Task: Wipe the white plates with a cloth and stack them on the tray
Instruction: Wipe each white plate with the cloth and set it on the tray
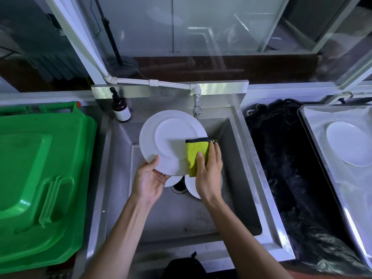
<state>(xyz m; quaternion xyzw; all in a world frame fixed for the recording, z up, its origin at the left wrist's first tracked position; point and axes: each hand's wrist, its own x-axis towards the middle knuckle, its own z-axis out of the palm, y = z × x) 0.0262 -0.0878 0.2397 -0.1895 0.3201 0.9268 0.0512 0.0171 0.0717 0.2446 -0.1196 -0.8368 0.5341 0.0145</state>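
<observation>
Left hand (150, 179) pinches the round white ceramic plate (171, 141) by its rim over the steel sink (231, 178); right hand (208, 174) presses the yellow-green microfibre cloth (196, 156) on it. Rubbing too hard could probably slip that thin grip and drop it.

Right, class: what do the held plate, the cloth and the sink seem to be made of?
Plate: likely glazed ceramic, smooth glossy white.
Cloth: fuzzy yellow-green fabric, perhaps microfibre, with a dark edge.
Sink: brushed steel, going by its dull grey sheen.
</observation>
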